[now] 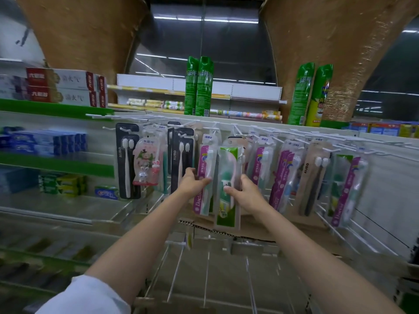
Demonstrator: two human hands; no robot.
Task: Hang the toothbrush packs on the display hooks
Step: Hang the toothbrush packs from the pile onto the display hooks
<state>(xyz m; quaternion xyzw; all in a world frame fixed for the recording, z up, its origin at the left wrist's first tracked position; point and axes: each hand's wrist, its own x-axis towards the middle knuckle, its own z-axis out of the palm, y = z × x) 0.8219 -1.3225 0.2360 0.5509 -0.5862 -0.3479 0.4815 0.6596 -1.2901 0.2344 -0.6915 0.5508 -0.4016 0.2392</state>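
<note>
"Doctor" pack (203, 182), "AUBO" packs (127, 162) alongside

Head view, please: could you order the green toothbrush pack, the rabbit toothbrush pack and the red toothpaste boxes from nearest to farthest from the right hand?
1. Green toothbrush pack: gripped by the right hand.
2. Rabbit toothbrush pack: hanging further left.
3. Red toothpaste boxes: top shelf, far left.

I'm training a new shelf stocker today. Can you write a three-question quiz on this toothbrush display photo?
1. True or false: both hands hold the green pack.
2. Which pack does the left hand touch? A) black B) purple C) pink bunny
3. Fill in: the green spray cans stand ___ the hooks.

Key:
1. False; only the right hand has a grip on it.
2. B, the purple pack.
3. above
</note>
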